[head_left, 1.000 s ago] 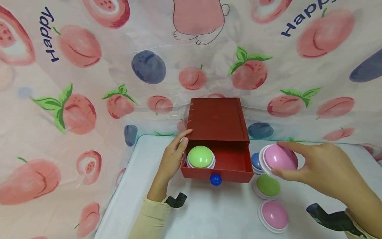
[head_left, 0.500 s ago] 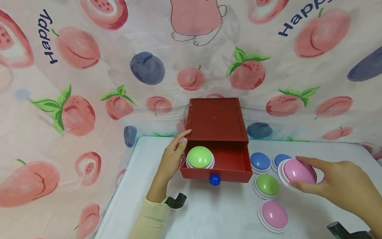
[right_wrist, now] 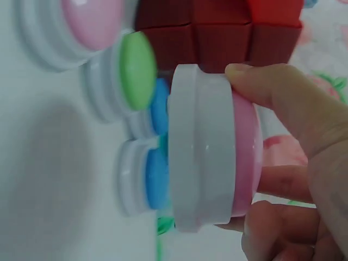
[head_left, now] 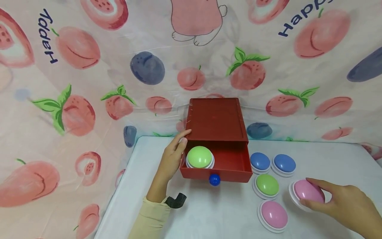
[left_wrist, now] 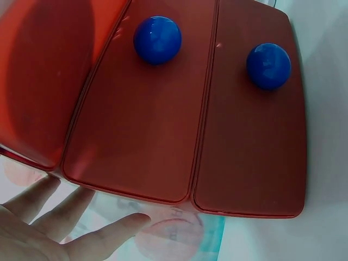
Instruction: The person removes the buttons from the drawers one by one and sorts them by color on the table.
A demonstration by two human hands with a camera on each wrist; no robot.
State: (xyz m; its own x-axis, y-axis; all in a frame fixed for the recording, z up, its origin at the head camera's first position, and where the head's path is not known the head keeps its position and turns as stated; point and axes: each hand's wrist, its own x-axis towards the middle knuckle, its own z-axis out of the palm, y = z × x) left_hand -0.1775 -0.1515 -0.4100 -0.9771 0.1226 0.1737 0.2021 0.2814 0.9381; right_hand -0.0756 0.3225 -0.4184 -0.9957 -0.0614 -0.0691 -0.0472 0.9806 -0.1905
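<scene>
My right hand [head_left: 347,202] grips a pink dome-topped button [head_left: 308,191] by its edge, thumb on one side and fingers on the other. In the right wrist view, its white base [right_wrist: 201,147] is held clear of the white table. My left hand [head_left: 171,159] rests against the left side of a red drawer cabinet [head_left: 216,119], its fingers fairly straight. The top drawer [head_left: 232,176] is pulled out and holds a light green dome button [head_left: 200,157] at its left. In the left wrist view, the lower drawer fronts have blue knobs [left_wrist: 157,39].
Right of the cabinet, two blue buttons [head_left: 260,161] stand side by side. In front of them are a green button [head_left: 267,185] and a second pink button [head_left: 274,214]. A fruit-patterned cloth [head_left: 149,66] hangs behind the white table [head_left: 221,212].
My right hand has moved right and toward me with the pink button, uncovering both blue buttons. The left hand has stayed on the cabinet.
</scene>
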